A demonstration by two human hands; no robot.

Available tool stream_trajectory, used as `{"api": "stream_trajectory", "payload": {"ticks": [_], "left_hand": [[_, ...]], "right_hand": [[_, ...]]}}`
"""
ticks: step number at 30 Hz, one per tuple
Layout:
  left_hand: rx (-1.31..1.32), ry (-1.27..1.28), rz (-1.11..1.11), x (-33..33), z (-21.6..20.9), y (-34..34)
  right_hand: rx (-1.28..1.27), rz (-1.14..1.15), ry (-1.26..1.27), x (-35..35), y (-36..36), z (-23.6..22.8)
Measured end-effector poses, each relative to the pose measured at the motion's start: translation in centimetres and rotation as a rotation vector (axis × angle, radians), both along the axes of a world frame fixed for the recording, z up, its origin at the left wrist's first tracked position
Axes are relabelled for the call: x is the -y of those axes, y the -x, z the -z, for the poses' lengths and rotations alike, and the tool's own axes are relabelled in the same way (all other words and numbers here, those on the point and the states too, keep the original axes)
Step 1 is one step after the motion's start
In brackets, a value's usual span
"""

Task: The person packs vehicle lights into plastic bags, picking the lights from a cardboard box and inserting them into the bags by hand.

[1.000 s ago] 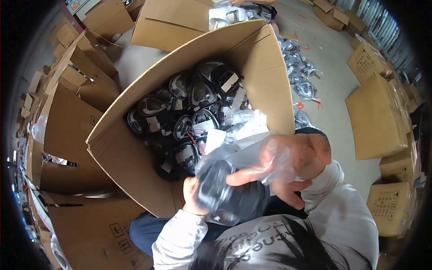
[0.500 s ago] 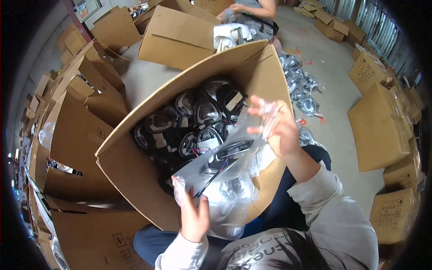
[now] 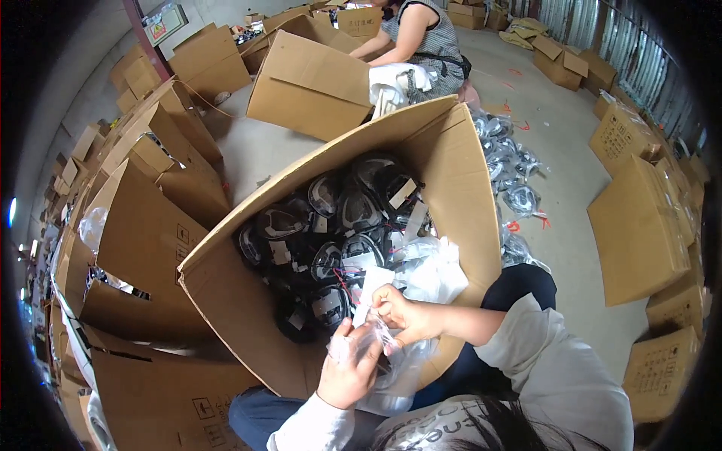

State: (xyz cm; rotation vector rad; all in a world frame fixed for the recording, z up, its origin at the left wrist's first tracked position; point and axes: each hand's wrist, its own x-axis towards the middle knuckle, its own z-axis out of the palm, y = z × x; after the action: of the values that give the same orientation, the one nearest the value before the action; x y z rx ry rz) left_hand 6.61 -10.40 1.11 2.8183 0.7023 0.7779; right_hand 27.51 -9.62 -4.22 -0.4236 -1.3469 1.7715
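Note:
Over the near side of a big open cardboard box (image 3: 323, 161), my hands are close together. Gathered plastic of a clear bag (image 3: 402, 376) is pinched in my left hand (image 3: 347, 370). My right hand (image 3: 412, 316) grips the bag's bunched mouth beside it, fingers closed. The bag hangs below my hands near my lap, its contents mostly hidden. Inside the box lie several black lamp-like units (image 3: 359, 207) with glossy clear covers, white labels and thin coloured wires. Crumpled, empty-looking clear plastic bags (image 3: 436, 274) rest at the box's right side.
Several bagged units (image 3: 519, 199) with red ties lie on the floor to the right. Cardboard boxes (image 3: 639, 225) line the right wall, and more cartons (image 3: 150, 255) crowd the left. Beyond my box, another person (image 3: 429, 45) sits by a tilted carton (image 3: 308, 86).
My hands, which were apart holding the bag spread wide, have come together at its mouth. The right hand moved down and left, and the bag's opening is now bunched.

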Motion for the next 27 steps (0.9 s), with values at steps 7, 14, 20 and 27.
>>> {"api": "stream_trajectory", "payload": {"ticks": [7, 14, 20, 27], "left_hand": [[0.033, 0.258, 0.214, -0.2, -0.4, 1.0], [0.052, 0.492, 0.302, 0.2, 1.5, 0.5], [0.394, 0.809, 0.345, -0.9, 0.9, 1.1], [0.388, 0.826, 0.667, 0.0, -1.0, 0.2]], "right_hand": [[0.346, -0.069, -0.025, 0.8, 0.5, -1.7], [1.206, -0.175, -0.080, 1.3, 0.9, -7.3], [1.045, 0.403, -0.228, 0.9, -1.8, -3.0], [0.968, 0.720, -0.107, -3.2, -5.4, 0.2]]}}
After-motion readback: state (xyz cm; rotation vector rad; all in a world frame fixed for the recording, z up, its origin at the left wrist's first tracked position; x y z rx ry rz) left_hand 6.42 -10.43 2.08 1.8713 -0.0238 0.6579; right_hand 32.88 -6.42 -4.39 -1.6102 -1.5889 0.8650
